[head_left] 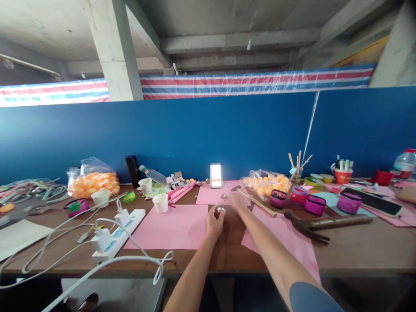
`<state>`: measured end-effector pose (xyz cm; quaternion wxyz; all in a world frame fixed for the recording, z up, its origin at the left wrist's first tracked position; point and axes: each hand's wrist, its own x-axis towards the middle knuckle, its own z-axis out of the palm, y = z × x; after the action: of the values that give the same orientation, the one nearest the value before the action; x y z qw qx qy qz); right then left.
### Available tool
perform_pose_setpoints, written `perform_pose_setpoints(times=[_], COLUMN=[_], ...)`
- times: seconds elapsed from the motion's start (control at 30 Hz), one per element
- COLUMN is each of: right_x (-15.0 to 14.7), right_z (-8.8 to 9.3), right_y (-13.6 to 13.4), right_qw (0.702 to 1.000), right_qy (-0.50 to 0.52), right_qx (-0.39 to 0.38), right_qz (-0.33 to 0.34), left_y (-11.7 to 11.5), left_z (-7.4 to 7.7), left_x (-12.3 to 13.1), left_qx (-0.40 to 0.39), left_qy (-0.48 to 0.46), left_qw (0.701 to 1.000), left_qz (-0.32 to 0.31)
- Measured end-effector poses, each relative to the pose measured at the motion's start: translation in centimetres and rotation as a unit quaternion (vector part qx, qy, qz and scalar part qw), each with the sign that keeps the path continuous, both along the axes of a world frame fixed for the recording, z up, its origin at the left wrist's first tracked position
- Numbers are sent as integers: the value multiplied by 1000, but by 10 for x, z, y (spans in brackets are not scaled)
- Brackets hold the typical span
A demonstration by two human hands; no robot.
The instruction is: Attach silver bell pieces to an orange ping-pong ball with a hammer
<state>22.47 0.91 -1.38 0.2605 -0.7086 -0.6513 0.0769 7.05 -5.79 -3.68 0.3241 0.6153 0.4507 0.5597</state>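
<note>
My left hand point(213, 223) is closed round a shiny metal ball point(220, 209) just above the brown table, beside the edge of a pink sheet point(175, 226). My right hand point(238, 202) reaches forward to the right of it, smeared by motion, so its fingers cannot be made out. Near its fingertips a small shiny metal piece point(224, 196) lies on another pink sheet point(204, 196). A wooden stick point(260, 203) lies just right of my right hand. Behind both hands a phone with a bright screen point(216, 175) stands upright.
A claw hammer point(338, 222) rests at right, near purple-rimmed containers point(315, 204). Bags of orange balls point(94, 184) stand left and right. A power strip point(120, 234) with white cables and a paper cup point(160, 203) are at left. A blue partition point(195, 134) closes the back.
</note>
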Motion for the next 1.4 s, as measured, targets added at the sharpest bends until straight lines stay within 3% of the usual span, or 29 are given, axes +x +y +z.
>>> perform_pose_setpoints(times=[0.2,0.43,0.6,1.03,1.4], right_x=[-3,-15,-13,-21,-19], right_z=[6,-1,-6,-9,-7], right_y=[-18,-62,-76,-82,-84], right_qw=[987,939,910,890,902], right_qy=[146,314,376,396,368], right_qx=[72,123,151,129,129], right_qz=[8,72,90,183,185], left_y=[5,10,11,9,12], left_z=[-6,-9,-8,-6,-7], left_x=[0,0,-1,-4,-4], left_qx=[-4,8,13,-10,-30], left_qy=[-19,-45,-49,-86,-117], left_qw=[1000,998,998,992,987], left_qz=[-12,-33,-44,-92,-103])
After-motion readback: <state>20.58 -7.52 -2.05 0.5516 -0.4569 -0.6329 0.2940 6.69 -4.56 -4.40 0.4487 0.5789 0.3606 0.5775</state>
